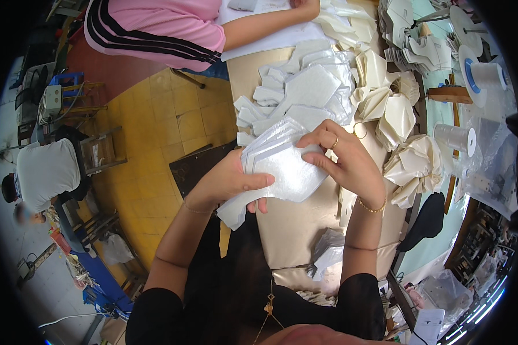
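A fanned stack of flat, shiny white cut pieces (293, 172), angular with a narrow tail at the lower left, is held up in front of me over the table edge. My left hand (227, 178) is closed round its left side, thumb on top and fingers underneath. At the upper right edge of the stack, my right hand (348, 158) has its thumb and index finger closed on the top sheet. Just beyond, a loose pile of similar white pieces (313, 86) lies on the table. What the sheets are made of I cannot tell.
Bundles of cream cut pieces (394, 118) line the right of the beige-covered table (282, 230). A smaller white stack (330, 250) lies near me. White thread spools (454, 138) stand at right. A person in a pink shirt (161, 29) works across; another person (49, 172) sits far left.
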A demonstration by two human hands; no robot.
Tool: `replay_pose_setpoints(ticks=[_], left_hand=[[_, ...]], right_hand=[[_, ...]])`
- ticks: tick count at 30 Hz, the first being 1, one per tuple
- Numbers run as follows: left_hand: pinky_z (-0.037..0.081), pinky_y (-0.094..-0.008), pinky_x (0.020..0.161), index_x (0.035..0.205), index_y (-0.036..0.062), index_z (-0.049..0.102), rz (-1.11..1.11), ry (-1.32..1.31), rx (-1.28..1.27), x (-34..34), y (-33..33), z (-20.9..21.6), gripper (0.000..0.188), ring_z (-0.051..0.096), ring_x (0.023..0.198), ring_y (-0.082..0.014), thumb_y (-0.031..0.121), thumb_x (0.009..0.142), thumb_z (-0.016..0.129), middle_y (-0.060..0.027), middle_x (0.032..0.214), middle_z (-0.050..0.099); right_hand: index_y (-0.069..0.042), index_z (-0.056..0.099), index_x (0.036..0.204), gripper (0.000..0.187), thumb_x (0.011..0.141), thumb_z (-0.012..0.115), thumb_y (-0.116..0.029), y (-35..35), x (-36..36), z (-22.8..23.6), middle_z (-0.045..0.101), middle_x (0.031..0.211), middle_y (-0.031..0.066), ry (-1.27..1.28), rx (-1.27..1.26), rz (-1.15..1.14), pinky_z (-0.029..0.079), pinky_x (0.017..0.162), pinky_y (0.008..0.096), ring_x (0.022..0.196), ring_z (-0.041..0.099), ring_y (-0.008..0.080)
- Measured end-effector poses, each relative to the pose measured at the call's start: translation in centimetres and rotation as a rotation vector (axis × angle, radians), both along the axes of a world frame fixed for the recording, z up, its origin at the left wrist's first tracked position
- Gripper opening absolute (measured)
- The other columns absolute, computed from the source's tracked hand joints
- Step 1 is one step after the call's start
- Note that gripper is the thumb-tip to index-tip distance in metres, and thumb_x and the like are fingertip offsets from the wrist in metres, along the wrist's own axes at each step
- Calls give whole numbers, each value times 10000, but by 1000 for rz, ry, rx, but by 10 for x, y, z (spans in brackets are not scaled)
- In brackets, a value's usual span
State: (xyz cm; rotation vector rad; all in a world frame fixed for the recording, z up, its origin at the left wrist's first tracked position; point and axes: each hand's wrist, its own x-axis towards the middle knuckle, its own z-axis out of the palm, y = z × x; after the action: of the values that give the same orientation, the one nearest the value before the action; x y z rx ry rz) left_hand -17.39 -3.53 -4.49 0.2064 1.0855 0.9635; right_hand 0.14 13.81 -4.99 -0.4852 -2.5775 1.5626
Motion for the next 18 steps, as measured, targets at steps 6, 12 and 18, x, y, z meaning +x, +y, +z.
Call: replay_pose_setpoints(ticks=[6, 12, 18], left_hand=[[530, -239, 415, 1239, -74, 449, -11, 10, 11, 1, 0, 1, 467, 654, 529, -168, 92, 853, 652, -145, 853, 636], [523, -240, 423, 1236, -72, 449, -24, 20, -4, 3, 0, 0, 450, 657, 544, -167, 82, 857, 636, -140, 848, 637], [537, -283, 454, 1240, -87, 430, 39, -7, -53, 7, -16, -19, 443, 660, 561, -204, 80, 861, 588, -173, 856, 640]], right_hand=[[-94, 639, 1053, 225, 832, 678, -104, 0, 1, 3, 562, 885, 84, -4, -20, -17, 464, 725, 352, 800, 575, 266], [-58, 600, 1108, 327, 805, 717, -95, -10, 7, -8, 567, 896, 83, 32, -138, -162, 476, 710, 322, 759, 561, 218], [-43, 575, 1141, 423, 769, 773, -78, -8, 9, -10, 539, 833, 9, 50, -10, -474, 416, 700, 244, 759, 499, 110]])
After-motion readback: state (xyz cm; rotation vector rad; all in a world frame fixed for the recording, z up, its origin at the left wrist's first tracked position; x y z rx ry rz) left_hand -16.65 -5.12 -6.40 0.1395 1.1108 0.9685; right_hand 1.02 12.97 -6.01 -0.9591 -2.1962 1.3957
